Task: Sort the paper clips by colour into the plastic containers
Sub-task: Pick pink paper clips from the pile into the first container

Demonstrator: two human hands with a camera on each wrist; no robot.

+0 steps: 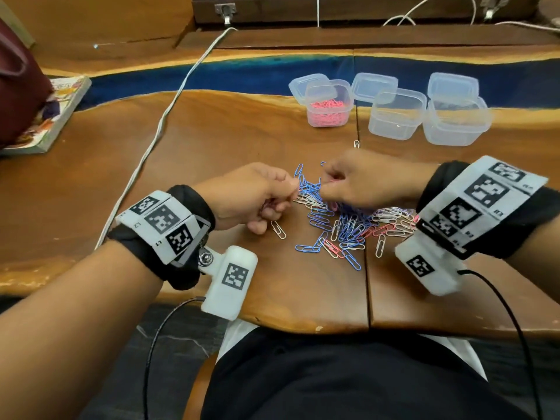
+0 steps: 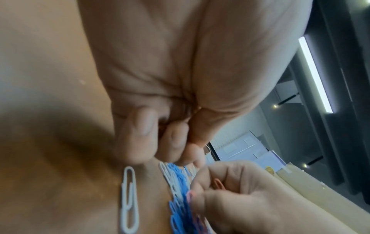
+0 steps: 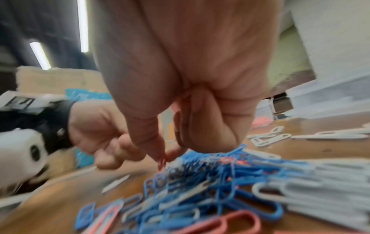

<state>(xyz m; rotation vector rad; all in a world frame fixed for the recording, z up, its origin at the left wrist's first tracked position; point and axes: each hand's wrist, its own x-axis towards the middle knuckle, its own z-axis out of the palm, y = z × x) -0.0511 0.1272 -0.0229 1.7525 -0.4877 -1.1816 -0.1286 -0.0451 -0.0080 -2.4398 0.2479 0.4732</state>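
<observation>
Now we are working with both hands curled over the far left edge of the paper clip pile point(image 1: 345, 219), which is lying on the wooden table point(image 1: 212, 140) between our wrists. Our left hand point(image 1: 251, 198) is pinching at blue clips point(image 1: 306, 184) that are standing up out of the heap, long axes pointing away from us; just what its fingertips are closed on we cannot tell. Our right hand point(image 1: 369, 180) is pinching a pink clip point(image 3: 162, 161) between thumb and forefinger, the clip hanging downward toward the pile, and the two hands are nearly touching at the fingertips. Loose clips in blue, white and pink are lying flat at all angles, too many and too tangled for us to count. One white clip point(image 1: 278, 229) is lying alone just beside our left hand, long axis running toward us and slightly right. Three plastic containers point(image 1: 397, 116) are standing in a row at the far right, each with its lid point(image 1: 374, 86) lying behind it: the left container point(image 1: 328, 104) is holding pink clips; the contents of the other two we cannot make out
</observation>
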